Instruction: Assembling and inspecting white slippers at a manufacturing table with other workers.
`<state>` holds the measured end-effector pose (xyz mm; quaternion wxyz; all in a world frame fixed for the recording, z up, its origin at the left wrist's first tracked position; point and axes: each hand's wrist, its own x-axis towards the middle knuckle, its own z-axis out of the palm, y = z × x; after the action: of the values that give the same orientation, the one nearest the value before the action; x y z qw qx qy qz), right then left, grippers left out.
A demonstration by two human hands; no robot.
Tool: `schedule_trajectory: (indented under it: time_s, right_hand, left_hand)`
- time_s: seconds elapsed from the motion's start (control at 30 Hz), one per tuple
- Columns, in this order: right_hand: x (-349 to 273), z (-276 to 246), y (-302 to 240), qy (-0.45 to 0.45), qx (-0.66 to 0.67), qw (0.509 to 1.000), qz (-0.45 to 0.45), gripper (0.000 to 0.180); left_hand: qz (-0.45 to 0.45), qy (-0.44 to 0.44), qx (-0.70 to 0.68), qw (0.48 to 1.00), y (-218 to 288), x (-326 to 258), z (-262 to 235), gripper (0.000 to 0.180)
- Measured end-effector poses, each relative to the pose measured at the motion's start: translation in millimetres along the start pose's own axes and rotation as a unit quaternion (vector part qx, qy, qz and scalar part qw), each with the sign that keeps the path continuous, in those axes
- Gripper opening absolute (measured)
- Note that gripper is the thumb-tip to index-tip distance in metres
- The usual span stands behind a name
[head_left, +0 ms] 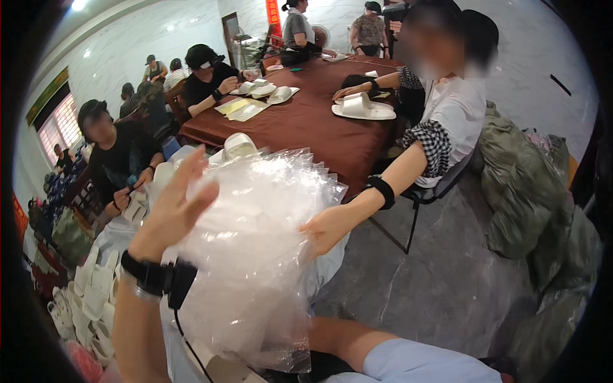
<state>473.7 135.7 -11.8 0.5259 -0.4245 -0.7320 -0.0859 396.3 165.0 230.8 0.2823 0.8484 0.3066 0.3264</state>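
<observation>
Left hand (175, 204) is resting spread-fingered against the 9 o'clock side of a thick stack of clear, floppy plastic bags (255, 255), which is sitting in front of the person; its grip is flat, not pinching. Right hand is not showing. A co-worker's hand (325, 228) is touching the stack at 3 o'clock.

Risk: the slick sheets are likely fanning apart and sliding off toward 6 o'clock, given no pinch. Open grey floor (440, 281) is lying at 4 o'clock; white slippers (89, 300) are crowding 8 o'clock; brown-clothed tabletop (313, 121) is edging in at 12.
</observation>
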Motion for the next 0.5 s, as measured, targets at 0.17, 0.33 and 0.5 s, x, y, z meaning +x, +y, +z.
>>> schedule_trajectory:
  time_s: [0.17,0.33,0.5]
  right_hand:
    - [-4.4,-11.4,30.8,-0.006,-0.019,1.0,0.01,0.016]
    - [-5.1,-11.6,30.9,-0.012,0.0,1.0,0.011,0.015]
    - [-4.1,-16.3,22.4,-0.016,0.018,1.0,0.006,0.014]
  left_hand:
    - [-0.017,-0.17,-0.003,0.985,-2.7,-74.0,-13.2,0.095]
    - [-0.038,-0.289,0.092,0.952,25.2,-130.3,4.9,0.104]
    - [0.024,-0.201,0.402,0.893,-24.2,-143.5,50.8,0.089]
